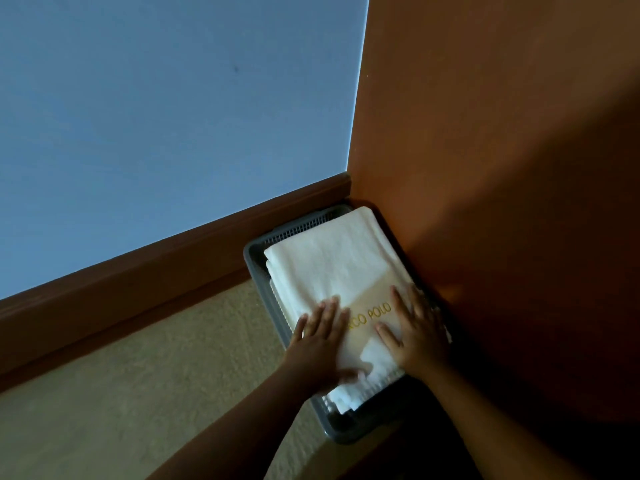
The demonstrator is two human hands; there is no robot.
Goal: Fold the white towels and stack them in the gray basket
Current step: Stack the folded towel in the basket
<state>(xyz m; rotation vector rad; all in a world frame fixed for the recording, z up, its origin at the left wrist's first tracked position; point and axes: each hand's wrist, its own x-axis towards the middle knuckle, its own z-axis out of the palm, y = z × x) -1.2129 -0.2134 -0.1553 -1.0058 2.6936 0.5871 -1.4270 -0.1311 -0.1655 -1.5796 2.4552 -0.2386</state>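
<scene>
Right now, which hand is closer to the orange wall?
Right. The right hand lies on the white towel beside the orange wall; the left hand lies on its other side.

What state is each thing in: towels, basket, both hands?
Top white folded towel with gold lettering: folded flat, lying on the stack.
White towels underneath: folded, stacked inside the basket, edges showing.
Gray plastic mesh basket: upright, holding the towel stack.
Left hand: flat, fingers straight, pressing the top towel.
Right hand: flat, fingers straight, pressing the top towel.
</scene>
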